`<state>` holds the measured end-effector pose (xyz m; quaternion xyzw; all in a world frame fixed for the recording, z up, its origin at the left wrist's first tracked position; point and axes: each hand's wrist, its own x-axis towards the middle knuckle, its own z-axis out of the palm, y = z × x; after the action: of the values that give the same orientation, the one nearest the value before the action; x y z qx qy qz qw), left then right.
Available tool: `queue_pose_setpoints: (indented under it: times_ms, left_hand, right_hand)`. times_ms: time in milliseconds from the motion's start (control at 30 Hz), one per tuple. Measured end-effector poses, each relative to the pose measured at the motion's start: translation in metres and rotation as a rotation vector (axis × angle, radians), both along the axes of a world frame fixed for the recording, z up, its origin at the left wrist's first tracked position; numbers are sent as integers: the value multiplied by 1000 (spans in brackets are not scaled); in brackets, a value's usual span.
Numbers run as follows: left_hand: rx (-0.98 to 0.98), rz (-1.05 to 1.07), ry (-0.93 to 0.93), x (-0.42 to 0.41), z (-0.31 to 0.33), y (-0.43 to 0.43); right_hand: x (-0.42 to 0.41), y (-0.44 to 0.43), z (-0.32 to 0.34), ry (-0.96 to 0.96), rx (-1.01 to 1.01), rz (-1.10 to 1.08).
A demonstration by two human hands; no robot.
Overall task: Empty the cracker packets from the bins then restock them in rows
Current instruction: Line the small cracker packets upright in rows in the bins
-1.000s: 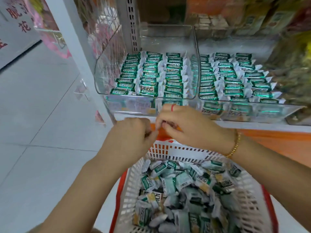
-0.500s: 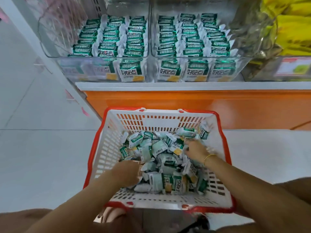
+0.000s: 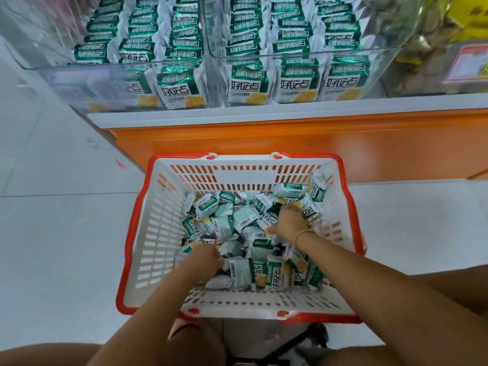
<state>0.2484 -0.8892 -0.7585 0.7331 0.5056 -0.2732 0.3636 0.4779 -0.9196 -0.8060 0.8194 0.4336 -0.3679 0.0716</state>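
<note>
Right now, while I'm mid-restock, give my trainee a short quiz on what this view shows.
1. True or false: the left hand and right hand are both down among the loose packets in the basket.
2. The shelf packets in the clear bins sit: A in rows; B in a heap; C scattered flat.
3. Fill in: the gold bracelet is on the ___ wrist.
Key: 1 true; 2 A; 3 right.

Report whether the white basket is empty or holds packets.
Partly full: the basket holds a loose heap of cracker packets covering its floor, well below the rim.
</note>
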Motion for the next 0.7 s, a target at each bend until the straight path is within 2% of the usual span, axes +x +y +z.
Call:
queue_pose_setpoints:
  times_ms: [67, 133, 267, 367, 400, 433, 500, 533, 600, 700]
  left_hand:
    - [5, 122, -122, 7, -5, 5]
    - [-39, 315, -278, 16, -9, 9]
    - [-235, 638, -486, 40, -9, 9]
    - [-428, 823, -583, 49, -12, 10]
    - [-463, 861, -610, 50, -11, 10]
    - [-466, 887, -613, 51, -10, 12]
    - [-453, 961, -612, 48, -10, 17]
    - [-449, 1001, -618, 46, -11, 20]
    - [-449, 1073, -637, 41, -12, 25]
    - [-474, 1167, -692, 34, -11, 29]
  right_hand:
    - [-1, 5, 6, 116, 32, -43]
    - [1, 9, 11, 194, 53, 12]
    - [9, 16, 51, 447, 0, 171]
    - [16, 23, 73, 598, 7, 130]
    - [19, 27, 74, 523, 47, 150]
    - [21, 29, 74, 363, 98, 204]
    - [23, 30, 75, -103, 151, 331]
    - [22, 28, 75, -267, 140, 362]
    - [24, 23, 65, -410, 39, 417]
    - [26, 16, 49, -476, -78, 468]
